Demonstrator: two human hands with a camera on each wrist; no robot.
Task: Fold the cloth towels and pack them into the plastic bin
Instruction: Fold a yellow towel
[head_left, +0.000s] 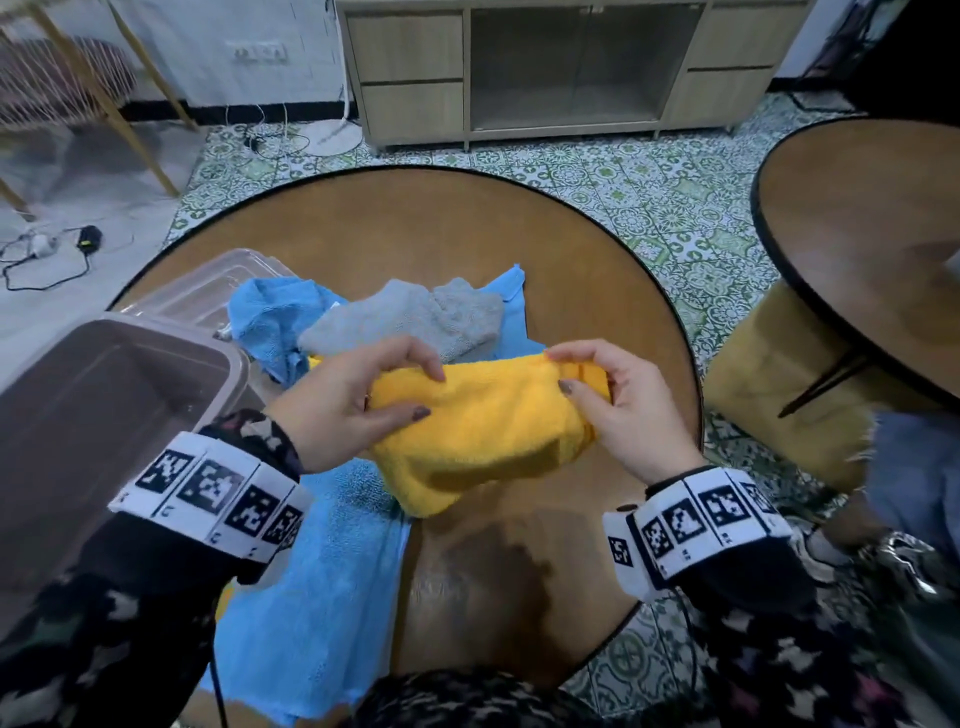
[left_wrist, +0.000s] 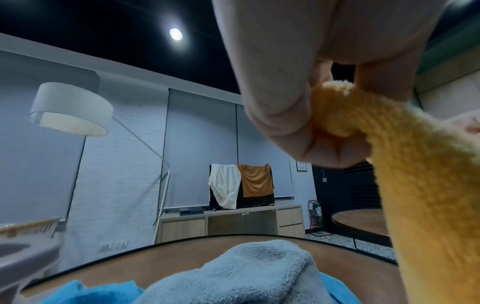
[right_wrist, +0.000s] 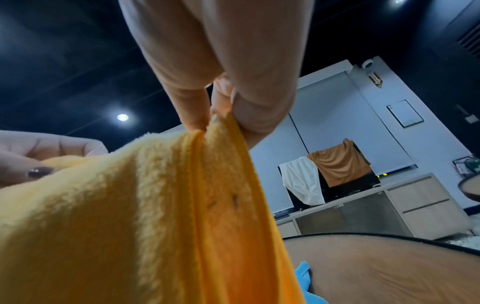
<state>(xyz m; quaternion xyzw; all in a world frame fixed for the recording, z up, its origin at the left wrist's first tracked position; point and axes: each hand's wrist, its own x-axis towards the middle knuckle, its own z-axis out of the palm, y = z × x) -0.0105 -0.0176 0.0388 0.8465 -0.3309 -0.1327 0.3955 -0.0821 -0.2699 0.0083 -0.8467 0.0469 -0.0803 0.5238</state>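
A folded yellow towel (head_left: 483, 431) hangs in the air over the round wooden table (head_left: 571, 249), held at both upper corners. My left hand (head_left: 363, 395) pinches its left corner, seen close in the left wrist view as yellow towel (left_wrist: 415, 185) between thumb and fingers (left_wrist: 280, 115). My right hand (head_left: 602, 384) pinches the right corner, where the yellow towel (right_wrist: 155, 216) shows doubled edges under the fingertips (right_wrist: 249, 115). A grey towel (head_left: 410, 322) lies crumpled on blue towels (head_left: 322, 571) behind and below. The empty plastic bin (head_left: 104, 405) stands at the left.
A clear lid (head_left: 208, 291) lies behind the bin. A second round table (head_left: 872, 249) and a yellow stool (head_left: 779, 395) stand at the right. A wooden cabinet (head_left: 545, 73) is against the far wall. Cables (head_left: 47, 254) lie on the floor at the left.
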